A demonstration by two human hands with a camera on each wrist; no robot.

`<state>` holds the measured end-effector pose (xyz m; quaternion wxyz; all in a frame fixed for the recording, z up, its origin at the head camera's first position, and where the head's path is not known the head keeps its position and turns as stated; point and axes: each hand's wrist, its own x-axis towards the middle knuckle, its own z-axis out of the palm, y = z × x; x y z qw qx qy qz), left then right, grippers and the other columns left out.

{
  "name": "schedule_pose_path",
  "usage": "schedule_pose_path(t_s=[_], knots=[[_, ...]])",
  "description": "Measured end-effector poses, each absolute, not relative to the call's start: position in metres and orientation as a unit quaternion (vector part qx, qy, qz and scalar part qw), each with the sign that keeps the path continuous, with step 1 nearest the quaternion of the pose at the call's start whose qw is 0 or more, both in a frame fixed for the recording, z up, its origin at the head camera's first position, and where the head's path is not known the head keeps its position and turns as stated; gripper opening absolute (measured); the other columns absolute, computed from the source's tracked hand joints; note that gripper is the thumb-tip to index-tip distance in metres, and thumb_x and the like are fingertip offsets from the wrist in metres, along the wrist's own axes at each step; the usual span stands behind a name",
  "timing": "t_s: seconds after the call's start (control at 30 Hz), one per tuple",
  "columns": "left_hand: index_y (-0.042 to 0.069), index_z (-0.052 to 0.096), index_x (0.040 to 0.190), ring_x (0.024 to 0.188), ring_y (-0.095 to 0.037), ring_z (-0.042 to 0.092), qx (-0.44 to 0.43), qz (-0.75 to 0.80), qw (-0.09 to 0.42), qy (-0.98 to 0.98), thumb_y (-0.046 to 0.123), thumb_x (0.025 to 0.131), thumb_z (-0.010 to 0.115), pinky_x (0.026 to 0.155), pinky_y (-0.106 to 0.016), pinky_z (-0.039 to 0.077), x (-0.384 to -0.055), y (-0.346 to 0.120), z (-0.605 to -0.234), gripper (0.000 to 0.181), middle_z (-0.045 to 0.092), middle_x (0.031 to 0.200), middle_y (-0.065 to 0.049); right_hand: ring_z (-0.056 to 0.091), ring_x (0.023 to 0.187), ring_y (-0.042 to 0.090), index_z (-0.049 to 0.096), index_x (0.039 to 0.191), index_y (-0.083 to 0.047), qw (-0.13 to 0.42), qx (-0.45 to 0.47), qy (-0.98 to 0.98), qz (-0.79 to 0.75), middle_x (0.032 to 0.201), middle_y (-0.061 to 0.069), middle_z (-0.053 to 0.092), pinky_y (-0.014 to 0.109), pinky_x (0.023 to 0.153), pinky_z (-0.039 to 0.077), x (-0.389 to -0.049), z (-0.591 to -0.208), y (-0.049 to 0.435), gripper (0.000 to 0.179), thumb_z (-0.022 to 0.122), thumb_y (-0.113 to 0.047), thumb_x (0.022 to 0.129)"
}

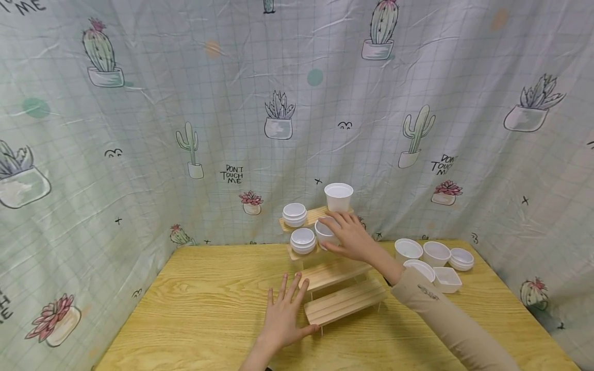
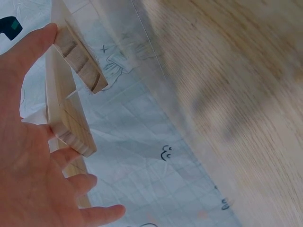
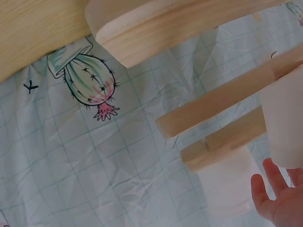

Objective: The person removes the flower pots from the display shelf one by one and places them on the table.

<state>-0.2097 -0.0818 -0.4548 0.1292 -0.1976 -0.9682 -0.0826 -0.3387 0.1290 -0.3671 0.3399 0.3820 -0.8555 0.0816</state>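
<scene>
A stepped wooden display stand (image 1: 345, 301) has several slatted tiers. My right hand (image 1: 350, 239) holds a white plastic tub (image 3: 286, 120) on the second tier from the top, fingers and thumb about its rim; the hand partly hides it. To its left sits a small white round jar (image 1: 302, 242). The top tier bears another small jar (image 1: 294, 215) and a taller white tub (image 1: 338, 197). My left hand (image 1: 282, 319) is spread at the stand's left end, its thumb touching the lowest tier (image 2: 80, 59) and its fingers stretched beside the tiers above.
Right of the stand, several white containers are grouped: round tubs (image 1: 408, 250), a square tub (image 1: 447, 280) and a small round jar (image 1: 461, 259). The wood-grain table (image 1: 209, 304) meets a cactus-print curtain (image 1: 297, 154) at the back and sides.
</scene>
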Motion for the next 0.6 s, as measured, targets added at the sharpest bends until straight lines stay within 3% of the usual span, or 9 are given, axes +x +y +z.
schedule_pose_path(t_s=[0.23, 0.6], knots=[[0.019, 0.024, 0.142, 0.138, -0.034, 0.012, -0.198, -0.083, 0.131, -0.968, 0.064, 0.065, 0.061, 0.098, -0.066, 0.025, -0.2096, -0.0818, -0.4539, 0.096, 0.015, 0.151, -0.003, 0.046, 0.116, 0.031, 0.049, 0.127, -0.014, 0.311, 0.383, -0.867, 0.069, 0.127, 0.014, 0.051, 0.05, 0.09, 0.038, -0.3412, -0.3652, 0.1263, 0.051, 0.056, -0.041, 0.084], [0.021, 0.023, 0.142, 0.137, -0.034, 0.012, -0.196, -0.084, 0.126, -0.969, 0.065, 0.065, 0.061, 0.098, -0.066, 0.024, -0.2095, -0.0814, -0.4541, 0.097, 0.016, 0.15, -0.004, 0.048, 0.113, 0.031, 0.049, 0.126, -0.015, 0.307, 0.383, -0.868, 0.071, 0.124, 0.013, 0.052, 0.051, 0.088, 0.038, -0.3424, -0.3659, 0.1275, 0.051, 0.058, -0.04, 0.082]])
